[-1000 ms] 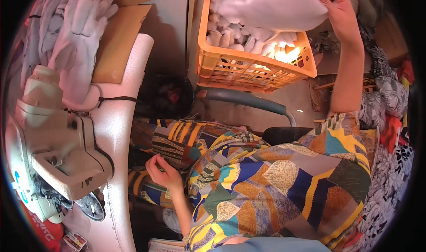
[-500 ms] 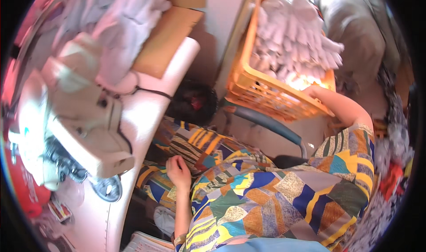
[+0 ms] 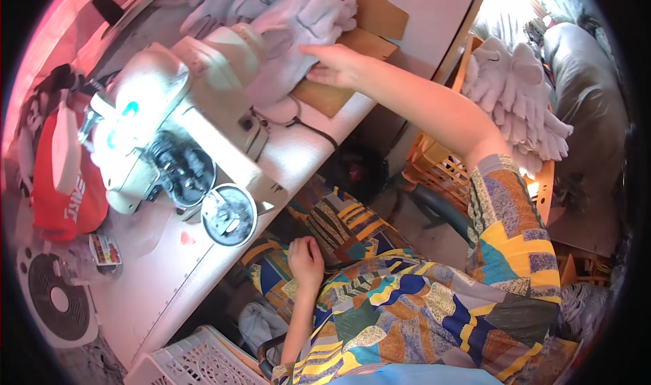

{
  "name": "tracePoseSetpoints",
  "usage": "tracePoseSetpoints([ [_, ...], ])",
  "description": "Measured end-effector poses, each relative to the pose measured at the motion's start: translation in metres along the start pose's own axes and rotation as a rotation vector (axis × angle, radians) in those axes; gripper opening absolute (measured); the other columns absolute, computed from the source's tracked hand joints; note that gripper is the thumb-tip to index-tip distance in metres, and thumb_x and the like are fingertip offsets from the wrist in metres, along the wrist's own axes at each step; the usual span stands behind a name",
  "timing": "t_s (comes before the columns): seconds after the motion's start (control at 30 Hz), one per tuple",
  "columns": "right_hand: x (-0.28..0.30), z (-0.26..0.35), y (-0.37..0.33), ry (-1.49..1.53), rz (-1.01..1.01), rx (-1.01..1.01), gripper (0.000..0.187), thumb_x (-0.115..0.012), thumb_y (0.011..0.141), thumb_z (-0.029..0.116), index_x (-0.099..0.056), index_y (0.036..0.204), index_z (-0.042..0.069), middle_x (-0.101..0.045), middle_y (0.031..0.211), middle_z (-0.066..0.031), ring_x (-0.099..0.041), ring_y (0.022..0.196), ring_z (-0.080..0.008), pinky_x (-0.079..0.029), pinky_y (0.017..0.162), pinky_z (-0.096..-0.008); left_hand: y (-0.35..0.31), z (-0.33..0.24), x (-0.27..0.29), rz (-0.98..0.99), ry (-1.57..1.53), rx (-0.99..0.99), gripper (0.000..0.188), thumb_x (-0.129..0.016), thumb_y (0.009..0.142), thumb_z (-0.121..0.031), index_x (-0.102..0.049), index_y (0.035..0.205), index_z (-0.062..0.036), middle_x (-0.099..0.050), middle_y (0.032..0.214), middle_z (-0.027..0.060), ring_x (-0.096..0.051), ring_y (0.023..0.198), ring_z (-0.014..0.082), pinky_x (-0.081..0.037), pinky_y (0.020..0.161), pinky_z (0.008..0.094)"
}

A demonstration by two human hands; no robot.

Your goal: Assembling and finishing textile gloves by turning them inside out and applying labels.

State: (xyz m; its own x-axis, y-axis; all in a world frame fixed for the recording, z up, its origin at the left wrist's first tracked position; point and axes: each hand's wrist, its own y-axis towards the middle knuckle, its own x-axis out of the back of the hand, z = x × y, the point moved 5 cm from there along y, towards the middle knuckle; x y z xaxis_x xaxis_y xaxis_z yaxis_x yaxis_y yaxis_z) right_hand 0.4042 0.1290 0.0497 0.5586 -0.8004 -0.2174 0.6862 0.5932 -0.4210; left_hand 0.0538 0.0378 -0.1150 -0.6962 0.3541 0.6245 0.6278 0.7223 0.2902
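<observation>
1. Swinging over from the orange crate [image 3: 441, 168], my right hand [image 3: 339, 65] has come across to the table, and the view has turned with it.
2. Nearest me, my left hand [image 3: 306, 261] rests on my lap, fingers curled loosely and holding nothing, out of the way.
3. Further out sits the sewing machine [image 3: 176, 127] on the table [image 3: 135, 297].
4. Beyond it, my right hand lies flat, fingers together, pressing the pale gloves [image 3: 291, 25] piled behind the machine on cardboard [image 3: 332, 97], keeping the heap steady within reach.
</observation>
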Motion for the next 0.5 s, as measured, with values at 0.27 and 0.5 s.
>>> tracePoseSetpoints([
  [0.27,0.048,0.047,-0.061,0.512,0.054,0.478,0.021,-0.06,0.08,0.004,-0.059,0.101,-0.002,-0.065,0.095,-0.0137,-0.066,0.091,-0.0271,-0.056,0.083,-0.0408,0.008,-0.011,0.015,-0.094,-0.031,-0.02,0.003,-0.061,0.085,-0.003,-0.06,0.086,-0.0003,-0.059,0.081,0.0155,-0.056,0.077,0.036,-0.044,0.068,0.0437],
  [0.5,0.073,-0.043,-0.212,0.162,-0.398,0.966,0.046,-0.059,0.078,-0.005,-0.052,0.123,-0.003,-0.063,0.1,-0.0058,-0.061,0.094,-0.0165,-0.048,0.086,-0.0312,0.051,-0.134,0.047,0.052,-0.326,-0.454,0.045,-0.072,0.077,-0.013,-0.055,0.116,0.0028,-0.061,0.109,0.0182,-0.058,0.101,0.0362,-0.046,0.089,0.0409],
])
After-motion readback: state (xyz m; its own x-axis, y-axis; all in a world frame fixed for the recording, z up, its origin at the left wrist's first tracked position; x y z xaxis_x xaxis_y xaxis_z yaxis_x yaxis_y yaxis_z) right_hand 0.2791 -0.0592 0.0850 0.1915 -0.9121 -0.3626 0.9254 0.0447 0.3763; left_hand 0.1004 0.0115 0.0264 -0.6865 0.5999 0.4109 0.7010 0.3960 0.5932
